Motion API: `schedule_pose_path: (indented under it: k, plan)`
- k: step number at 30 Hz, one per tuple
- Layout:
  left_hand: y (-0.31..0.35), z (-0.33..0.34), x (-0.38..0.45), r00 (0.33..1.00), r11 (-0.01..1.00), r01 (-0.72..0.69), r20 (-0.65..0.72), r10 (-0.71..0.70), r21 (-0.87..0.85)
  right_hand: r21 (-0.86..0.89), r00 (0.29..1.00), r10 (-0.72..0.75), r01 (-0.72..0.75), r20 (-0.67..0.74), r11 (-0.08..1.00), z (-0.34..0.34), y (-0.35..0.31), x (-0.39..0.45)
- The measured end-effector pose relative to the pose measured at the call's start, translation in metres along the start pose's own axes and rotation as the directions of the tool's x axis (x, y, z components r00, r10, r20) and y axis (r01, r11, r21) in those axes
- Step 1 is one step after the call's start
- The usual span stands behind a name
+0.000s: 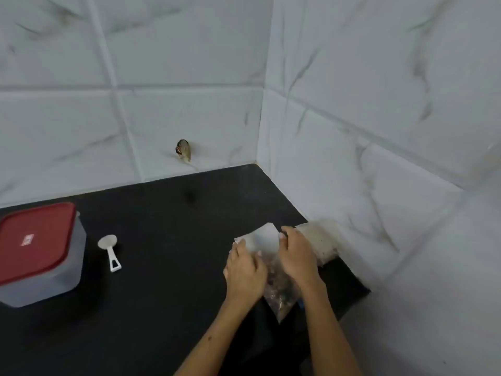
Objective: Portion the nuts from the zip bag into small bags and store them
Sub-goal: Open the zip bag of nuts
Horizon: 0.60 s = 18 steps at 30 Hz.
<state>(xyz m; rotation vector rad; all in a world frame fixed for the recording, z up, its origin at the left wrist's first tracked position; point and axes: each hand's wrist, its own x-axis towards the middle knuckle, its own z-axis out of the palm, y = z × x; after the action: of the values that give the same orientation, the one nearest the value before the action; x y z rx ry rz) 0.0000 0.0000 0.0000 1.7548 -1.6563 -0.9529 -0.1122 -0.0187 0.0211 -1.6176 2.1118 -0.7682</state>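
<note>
Both hands are over the black desk (pixel 162 240), near its right edge by the wall corner.

Left hand (pixel 245 274): we see the fingers extended forward and fairly flat, tips resting on the near left edge of a small clear bag (pixel 264 237). Whether the thumb pinches the film from below we cannot tell; it is hidden.

Right hand (pixel 298 256): fingers curled downward, fingertips and thumb closing on the right edge of the same small bag. We read this as a pinch grip on the bag's rim.

The small bag lies flat and pale between the two hands, extending away from the person.

The zip bag (pixel 280 291) with brown nuts sits on the desk directly beneath and between the wrists, partly covered by both hands. Its lower corner points toward the person.

Just beyond the right hand, touching the wall, we note a pale lumpy mass (pixel 322 240); the picture is too blurred to say what it is.

Count, left part of desk:
- one grey container (pixel 54 275) with a red lid (pixel 35 240), closed
- one white scoop (pixel 109 251), lying flat beside the container, handle toward the person

Count, bags: one small bag, one zip bag.
</note>
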Motion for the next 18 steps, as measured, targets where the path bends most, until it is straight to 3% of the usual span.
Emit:
schedule_pose_path:
  k: [9,18]
  plan:
    - [0.0,0.037,-0.013,1.0,0.998,0.014,-0.014,-0.015,-0.055,-0.116,0.956,0.287,-0.278,0.069,0.954,0.007,0.034,-0.008]
    - [0.003,0.033,-0.013,0.999,0.999,0.023,-0.026,-0.022,0.035,0.024,0.877,0.428,-0.443,0.218,0.896,0.006,0.033,0.001]
